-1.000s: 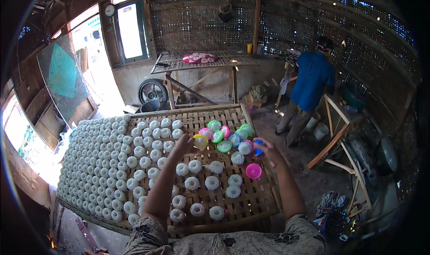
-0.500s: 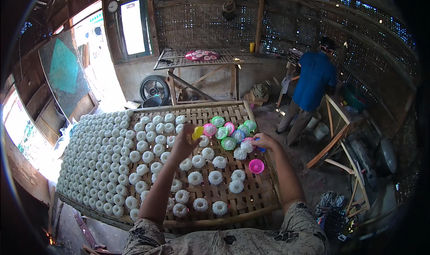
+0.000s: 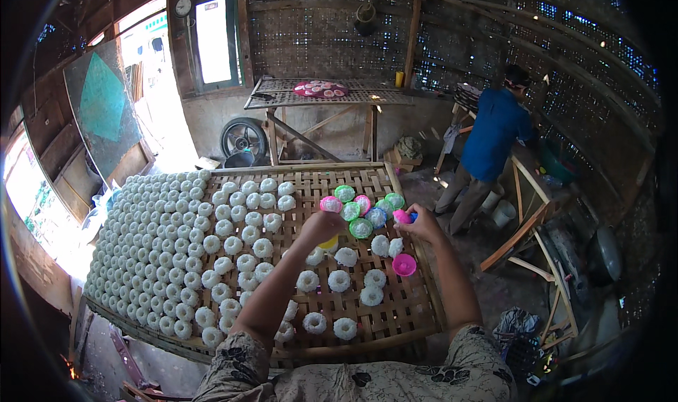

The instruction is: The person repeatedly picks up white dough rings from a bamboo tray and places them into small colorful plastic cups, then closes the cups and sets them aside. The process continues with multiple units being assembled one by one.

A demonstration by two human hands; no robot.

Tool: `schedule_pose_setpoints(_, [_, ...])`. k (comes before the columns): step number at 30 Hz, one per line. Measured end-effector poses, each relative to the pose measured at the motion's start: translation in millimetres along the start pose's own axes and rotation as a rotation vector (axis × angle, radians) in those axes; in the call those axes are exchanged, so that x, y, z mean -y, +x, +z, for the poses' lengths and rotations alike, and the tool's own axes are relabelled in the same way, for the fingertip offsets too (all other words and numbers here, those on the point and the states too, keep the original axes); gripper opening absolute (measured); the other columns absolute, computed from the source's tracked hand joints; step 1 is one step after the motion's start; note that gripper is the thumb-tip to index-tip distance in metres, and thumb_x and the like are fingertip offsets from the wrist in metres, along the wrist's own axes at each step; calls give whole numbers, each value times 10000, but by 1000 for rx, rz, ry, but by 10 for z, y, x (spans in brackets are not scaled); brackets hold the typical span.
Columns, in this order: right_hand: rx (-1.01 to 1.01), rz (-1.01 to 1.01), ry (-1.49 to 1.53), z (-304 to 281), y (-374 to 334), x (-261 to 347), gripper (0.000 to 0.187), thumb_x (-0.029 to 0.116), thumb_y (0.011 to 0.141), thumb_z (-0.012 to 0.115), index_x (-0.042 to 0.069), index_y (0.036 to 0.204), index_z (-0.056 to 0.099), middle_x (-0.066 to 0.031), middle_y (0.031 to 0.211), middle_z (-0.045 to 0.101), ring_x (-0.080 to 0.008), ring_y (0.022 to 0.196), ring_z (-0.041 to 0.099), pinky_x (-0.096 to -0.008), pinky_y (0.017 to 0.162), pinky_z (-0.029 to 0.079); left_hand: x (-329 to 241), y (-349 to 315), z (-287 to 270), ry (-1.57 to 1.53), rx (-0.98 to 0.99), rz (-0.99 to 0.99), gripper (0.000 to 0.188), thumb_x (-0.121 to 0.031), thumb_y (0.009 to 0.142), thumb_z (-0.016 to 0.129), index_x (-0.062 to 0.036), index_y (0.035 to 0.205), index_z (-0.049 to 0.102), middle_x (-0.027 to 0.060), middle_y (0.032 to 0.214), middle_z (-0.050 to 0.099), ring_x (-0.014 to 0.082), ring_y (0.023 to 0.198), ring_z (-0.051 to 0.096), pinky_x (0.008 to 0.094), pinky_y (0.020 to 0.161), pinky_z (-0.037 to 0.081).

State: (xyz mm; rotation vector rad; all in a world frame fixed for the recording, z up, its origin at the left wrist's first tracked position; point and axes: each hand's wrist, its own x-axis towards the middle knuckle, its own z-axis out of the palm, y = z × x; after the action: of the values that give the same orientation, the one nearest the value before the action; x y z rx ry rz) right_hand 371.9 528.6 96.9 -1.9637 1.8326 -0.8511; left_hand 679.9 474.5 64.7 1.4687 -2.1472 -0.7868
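My left hand (image 3: 323, 227) is closed on a yellow cup-shaped mould (image 3: 329, 244), turned downward over the woven bamboo rack (image 3: 381, 322). My right hand (image 3: 424, 225) grips a small pink mould (image 3: 402, 217), with a blue one (image 3: 413, 218) tucked against the fingers. Just below the right hand sits a grainy white ring (image 3: 395, 247), like pressed rice, beside another ring (image 3: 380, 245). An empty pink mould (image 3: 404, 264) lies near the rack's right edge. Between my hands rest several filled green, pink and blue moulds (image 3: 360, 228).
Closely packed white rings (image 3: 152, 250) cover the rack's left side. Behind stands another slatted table (image 3: 282, 98) bearing a red tray (image 3: 300, 88). A person in a blue shirt (image 3: 496, 134) works at a wooden bench on the right. A wheel (image 3: 244, 125) leans against the back wall.
My left hand has moved right and down with the yellow mould, tipping it over. A white ring has come out of the pink mould in my right hand onto the rack.
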Motion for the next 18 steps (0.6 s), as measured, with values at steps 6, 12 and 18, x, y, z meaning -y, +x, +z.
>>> schedule_pose_setpoints(6, [84, -1, -169, -37, -97, 104, 533, 419, 596, 843, 93, 922, 577, -133, 911, 668, -308, 889, 649, -414, 754, 493, -377, 190, 117, 518, 68, -92, 362, -346, 760, 626, -79, 996, 687, 130, 976, 695, 294, 904, 680, 409, 744, 545])
schedule_pose_setpoints(12, [-44, 40, -66, -106, -257, 156, 583, 475, 624, 828, 82, 963, 563, -154, 902, 659, -317, 860, 652, -400, 732, 493, -406, 265, 110, 470, 74, -99, 397, -369, 721, 688, -75, 987, 689, 125, 988, 691, 295, 939, 669, 411, 750, 541])
schedule_pose_setpoints(18, [248, -14, -428, -223, -967, 470, 559, 413, 666, 799, 82, 1007, 506, -147, 908, 661, -342, 871, 653, -436, 751, 503, -376, 157, 54, 449, 63, -72, 482, -462, 714, 694, -56, 973, 683, 144, 947, 690, 304, 890, 677, 419, 745, 541])
